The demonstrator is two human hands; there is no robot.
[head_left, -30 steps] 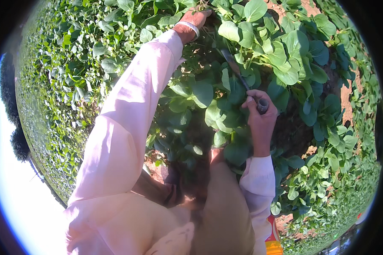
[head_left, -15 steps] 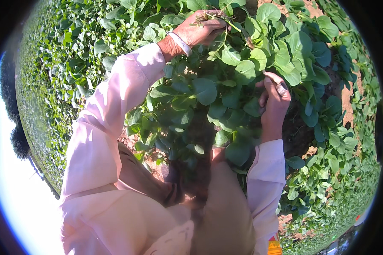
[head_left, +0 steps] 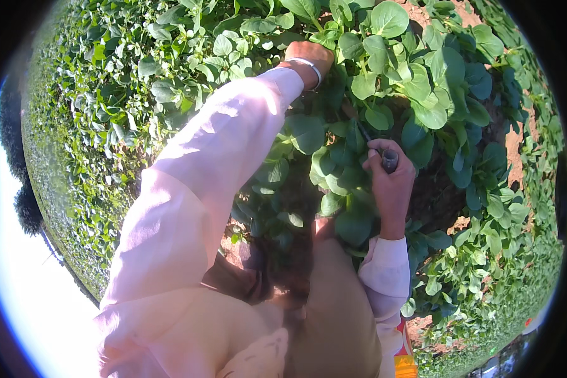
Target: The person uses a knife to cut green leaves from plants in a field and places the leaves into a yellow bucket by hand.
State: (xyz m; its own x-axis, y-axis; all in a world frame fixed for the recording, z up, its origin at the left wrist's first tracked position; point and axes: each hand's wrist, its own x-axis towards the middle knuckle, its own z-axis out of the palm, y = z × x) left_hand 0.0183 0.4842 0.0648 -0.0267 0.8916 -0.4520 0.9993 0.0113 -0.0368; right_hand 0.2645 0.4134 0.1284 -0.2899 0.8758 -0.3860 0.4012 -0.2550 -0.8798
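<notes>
Among the leafy green plants (head_left: pixel 416 82), my left hand (head_left: pixel 310 58) reaches far forward, its back up and the fingers curled down into the foliage. Whatever those fingers hold is hidden. A white band (head_left: pixel 310 67) circles that wrist. Closer to me on the right, my right hand (head_left: pixel 394 189) is closed round the dark handle (head_left: pixel 390 160) of a hand tool. A thin shaft (head_left: pixel 363 131) runs from it toward the plant stems between my hands; its working end is lost in the leaves.
Dense low plants (head_left: pixel 107 126) spread out on the left. Reddish soil (head_left: pixel 514 148) shows between rows at the right. My bent leg (head_left: pixel 337 296) and a foot (head_left: pixel 324 225) are close under the broad leaves. An orange and red thing (head_left: pixel 406 364) sits by my right sleeve.
My left hand has moved slightly right and down into the foliage; the rooty weed stems it held no longer show. My right hand has drawn back toward me and turned, showing the tool's handle end.
</notes>
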